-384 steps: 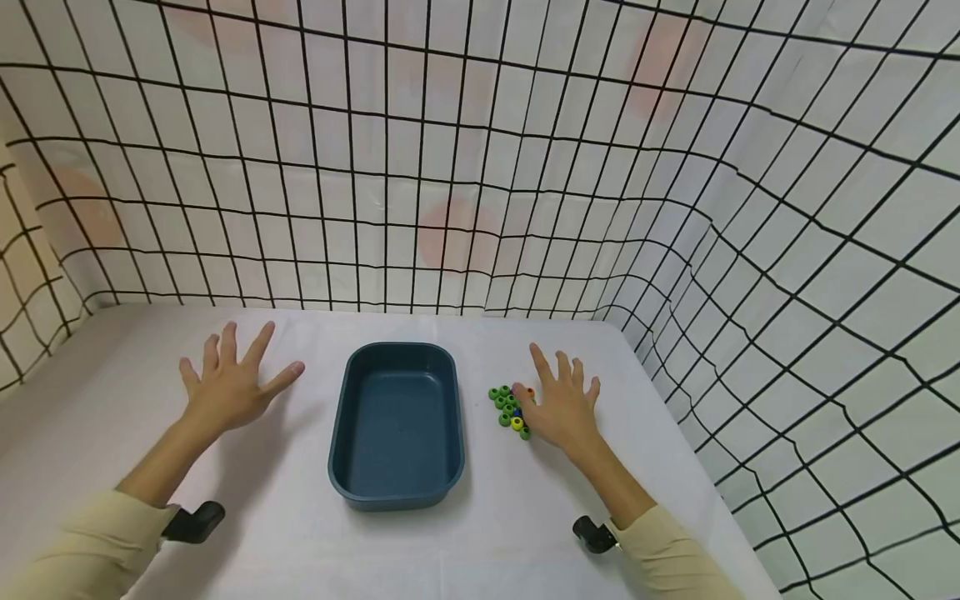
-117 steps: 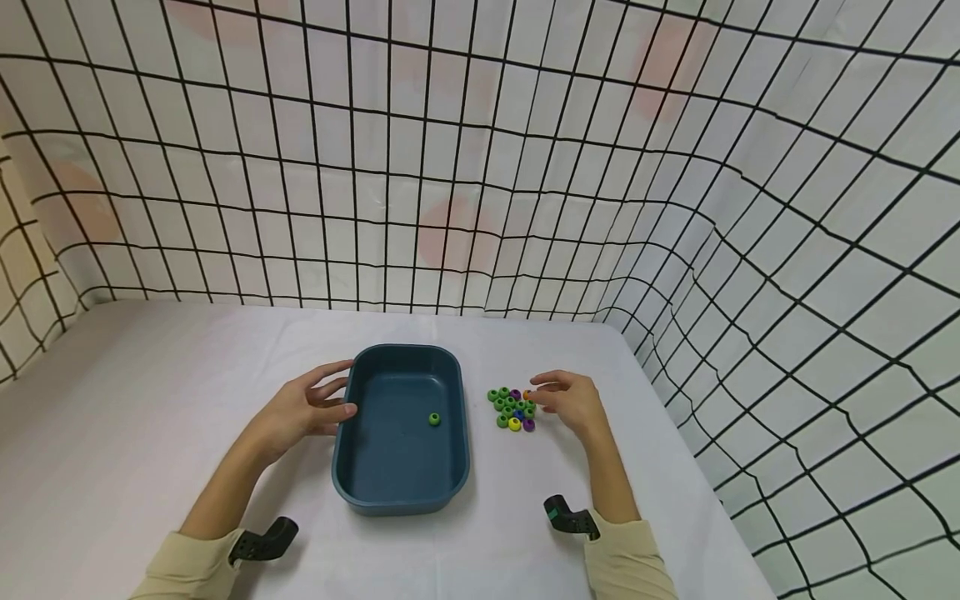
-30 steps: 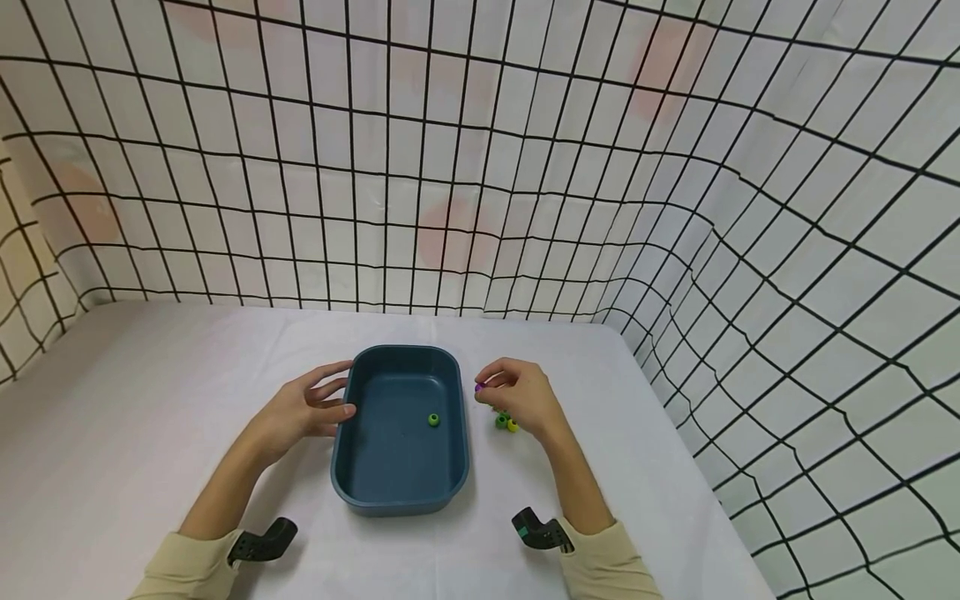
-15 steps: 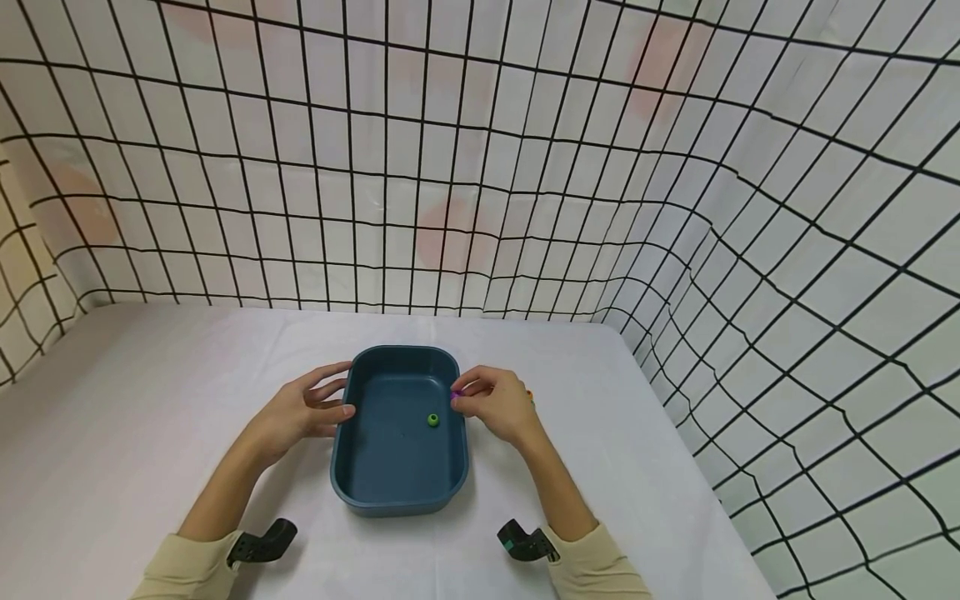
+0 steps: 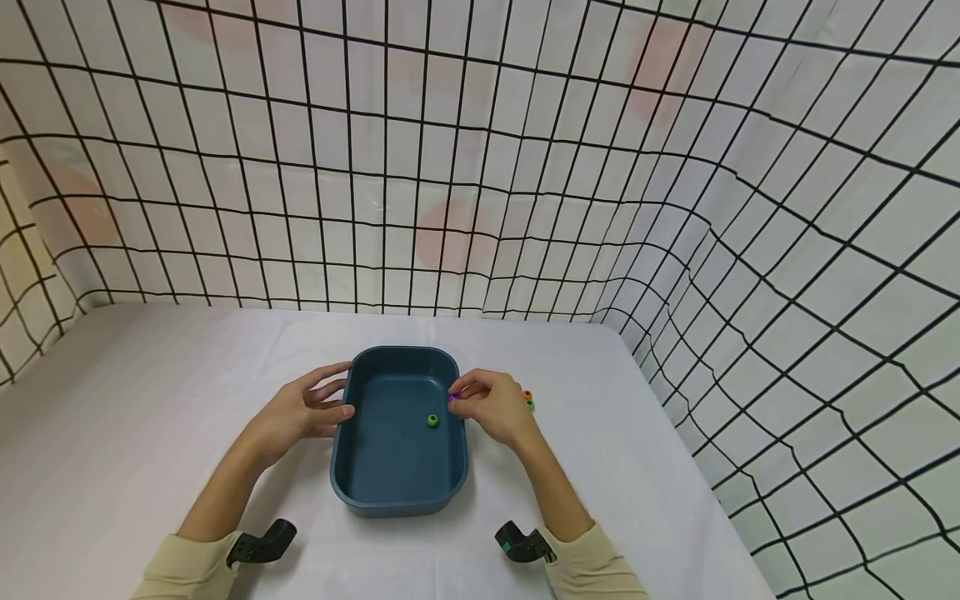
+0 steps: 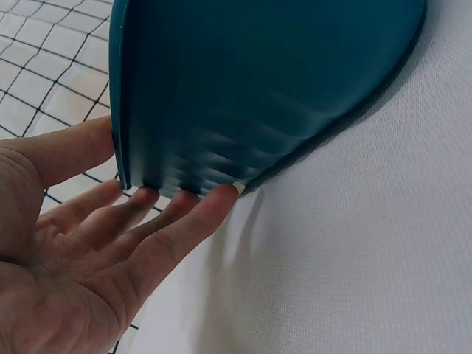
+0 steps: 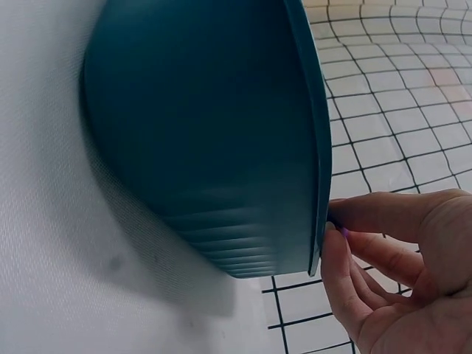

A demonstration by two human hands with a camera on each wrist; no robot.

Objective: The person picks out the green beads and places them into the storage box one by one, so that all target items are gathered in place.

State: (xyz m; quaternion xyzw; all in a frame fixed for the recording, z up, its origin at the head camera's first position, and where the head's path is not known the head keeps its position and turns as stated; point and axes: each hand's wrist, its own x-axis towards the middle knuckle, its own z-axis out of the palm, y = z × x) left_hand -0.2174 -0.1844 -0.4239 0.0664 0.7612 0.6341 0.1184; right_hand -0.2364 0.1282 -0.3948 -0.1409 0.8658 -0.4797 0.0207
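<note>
A dark blue rectangular tray (image 5: 397, 467) stands on the white-covered table, with one green bead (image 5: 432, 421) lying inside. My left hand (image 5: 288, 417) holds the tray's left side, fingertips against the outer wall and thumb (image 6: 81, 147) at the rim. At the right rim, my right hand (image 5: 493, 410) pinches a purple bead (image 5: 453, 398) between thumb and fingers. In the right wrist view the same bead (image 7: 344, 231) is mostly hidden by the fingertips, which are level with the rim. Whether they touch it I cannot tell.
An orange bead (image 5: 527, 395) and a green one show just beyond the right hand, which hides the other beads on the table. A black net (image 5: 480, 208) over white sheeting encloses the back and right side. Black wrist cameras (image 5: 262, 542) sit on both sleeves.
My right hand has taken the purple bead from the pile and carried it left to the tray's right rim. The left hand came to the tray earlier and has since stayed there.
</note>
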